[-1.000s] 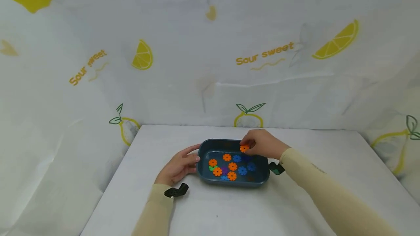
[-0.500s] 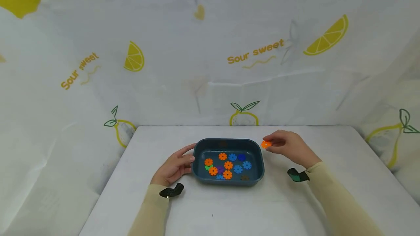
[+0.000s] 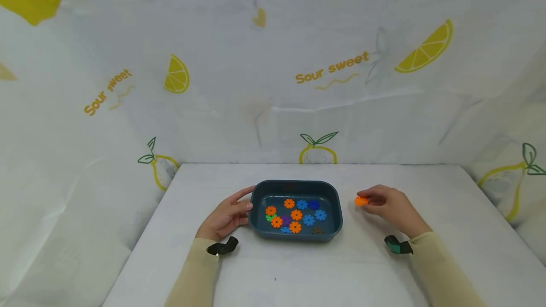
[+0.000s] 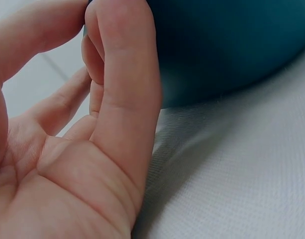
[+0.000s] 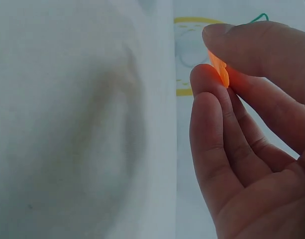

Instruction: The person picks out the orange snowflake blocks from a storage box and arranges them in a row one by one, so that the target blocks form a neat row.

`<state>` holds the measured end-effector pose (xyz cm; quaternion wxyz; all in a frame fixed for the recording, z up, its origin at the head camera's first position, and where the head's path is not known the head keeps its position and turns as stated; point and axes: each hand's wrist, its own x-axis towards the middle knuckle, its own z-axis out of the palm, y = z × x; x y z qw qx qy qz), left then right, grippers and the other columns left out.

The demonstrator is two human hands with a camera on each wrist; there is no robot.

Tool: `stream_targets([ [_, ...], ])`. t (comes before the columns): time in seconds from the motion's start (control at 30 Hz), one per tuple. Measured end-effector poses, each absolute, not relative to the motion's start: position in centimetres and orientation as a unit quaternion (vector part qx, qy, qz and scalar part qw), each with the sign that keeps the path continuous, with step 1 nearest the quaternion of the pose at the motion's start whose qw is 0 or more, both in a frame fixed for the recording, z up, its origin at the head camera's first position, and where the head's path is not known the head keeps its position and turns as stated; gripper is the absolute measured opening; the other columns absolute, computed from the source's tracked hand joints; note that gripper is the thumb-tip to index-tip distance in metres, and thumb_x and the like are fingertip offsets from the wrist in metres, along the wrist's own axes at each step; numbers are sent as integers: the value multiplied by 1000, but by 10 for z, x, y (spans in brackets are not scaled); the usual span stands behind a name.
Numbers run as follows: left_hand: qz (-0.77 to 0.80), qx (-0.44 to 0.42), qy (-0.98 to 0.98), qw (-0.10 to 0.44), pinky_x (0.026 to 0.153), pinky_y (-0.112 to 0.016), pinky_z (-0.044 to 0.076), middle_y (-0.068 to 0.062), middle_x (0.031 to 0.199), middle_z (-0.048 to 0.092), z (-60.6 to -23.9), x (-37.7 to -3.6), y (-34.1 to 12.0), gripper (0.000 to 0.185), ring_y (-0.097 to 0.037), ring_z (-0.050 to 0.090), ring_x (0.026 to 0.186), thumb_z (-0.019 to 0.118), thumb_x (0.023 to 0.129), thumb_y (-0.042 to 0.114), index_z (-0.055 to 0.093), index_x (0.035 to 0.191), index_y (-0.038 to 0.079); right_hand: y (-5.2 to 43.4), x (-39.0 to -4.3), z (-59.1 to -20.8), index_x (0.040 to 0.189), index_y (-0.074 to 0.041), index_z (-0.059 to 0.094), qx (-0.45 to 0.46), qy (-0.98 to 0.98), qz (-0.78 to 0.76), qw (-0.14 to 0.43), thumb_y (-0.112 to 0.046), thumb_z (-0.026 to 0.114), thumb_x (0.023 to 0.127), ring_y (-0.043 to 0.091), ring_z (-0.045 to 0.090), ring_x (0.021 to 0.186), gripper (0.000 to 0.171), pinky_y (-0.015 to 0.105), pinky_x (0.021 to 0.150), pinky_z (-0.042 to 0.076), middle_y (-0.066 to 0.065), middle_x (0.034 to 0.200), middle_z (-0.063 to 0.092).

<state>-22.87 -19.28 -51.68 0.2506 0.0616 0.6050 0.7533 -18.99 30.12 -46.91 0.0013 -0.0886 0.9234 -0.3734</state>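
Observation:
A dark teal tray (image 3: 296, 238) sits on the white table, holding several notched plastic snowflake discs in orange, blue, purple and green. My left hand (image 3: 223, 219) rests against the outside of its left end, fingers loosely bent; in the left wrist view a finger (image 4: 130, 74) lies against the tray's outer wall (image 4: 222, 50). To the right of the tray, my right hand (image 3: 394, 207) pinches an orange snowflake disc (image 3: 360, 201) between thumb and fingertips. The right wrist view shows that disc (image 5: 219, 67) edge-on, mostly covered by the fingers.
The white table (image 3: 281, 281) extends around the tray on all sides. Behind it hangs a white cloth (image 3: 222, 108) printed with lemons and lettering. A small dark speck lies in front of the tray.
My right hand has lifted the orange snowflake disc out of the tray, carried it right past the rim, then brought it nearer to me. The left hand has stayed at the tray.

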Motion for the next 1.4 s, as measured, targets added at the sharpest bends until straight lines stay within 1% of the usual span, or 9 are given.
stream_targets([
  [0.27, 756, 52, 603, 250, 84, -29, 64, -5, 129, 73, -515, -231, -191, 62, -17, 74, 97, 66, 108, 12, 45, 165, 24, 300, -190, -478, 122, -17, 80, -92, 924, -370, -3, -22, 87, 92, 13, 70, 99, 31, 19, 84, 58, 0, 116, 77],
  [0.47, 755, 51, 605, 249, 86, -31, 64, -3, 130, 72, -519, -227, -195, 63, -17, 73, 99, 64, 108, 11, 43, 166, 23, 292, -193, -487, 121, -18, 81, -83, 924, -374, 22, -22, 88, 92, 16, 69, 101, 30, 23, 86, 58, 0, 116, 76],
  [0.63, 761, 50, 596, 250, 89, -35, 65, -6, 133, 72, -521, -226, -197, 64, -18, 74, 99, 65, 108, 10, 42, 167, 22, 288, -192, -489, 121, -18, 80, -75, 927, -367, 34, -20, 85, 93, 19, 68, 104, 29, 26, 87, 58, 1, 118, 76],
  [0.8, 763, 59, 591, 253, 89, -33, 65, -6, 135, 71, -522, -227, -195, 64, -17, 74, 99, 64, 108, 10, 41, 167, 22, 288, -191, -490, 121, -17, 80, -73, 930, -360, 30, -18, 84, 94, 19, 68, 104, 27, 26, 87, 58, 1, 119, 76],
  [0.93, 767, 64, 585, 256, 86, -31, 65, -4, 132, 72, -521, -228, -194, 64, -16, 74, 97, 63, 109, 9, 40, 167, 21, 289, -190, -489, 121, -17, 80, -75, 930, -359, 29, -18, 84, 94, 17, 67, 103, 27, 26, 88, 58, 0, 118, 75],
  [1.03, 767, 68, 585, 256, 85, -31, 65, -4, 131, 72, -521, -228, -194, 64, -15, 74, 96, 63, 109, 9, 40, 168, 21, 288, -189, -489, 120, -17, 80, -75, 931, -355, 27, -18, 84, 94, 16, 67, 101, 26, 28, 89, 58, -1, 117, 76],
  [1.27, 770, 65, 580, 257, 87, -32, 65, -5, 130, 72, -519, -226, -194, 63, -16, 74, 96, 61, 110, 7, 39, 168, 19, 286, -188, -489, 120, -13, 80, -83, 935, -343, 26, -16, 84, 94, 17, 67, 100, 26, 39, 91, 59, 2, 115, 75],
  [1.4, 771, 61, 579, 258, 86, -31, 65, -5, 128, 72, -518, -226, -193, 63, -16, 74, 95, 61, 110, 8, 39, 168, 20, 286, -187, -488, 119, -12, 80, -83, 936, -341, 26, -15, 84, 94, 18, 66, 100, 26, 40, 91, 59, 3, 115, 75],
])
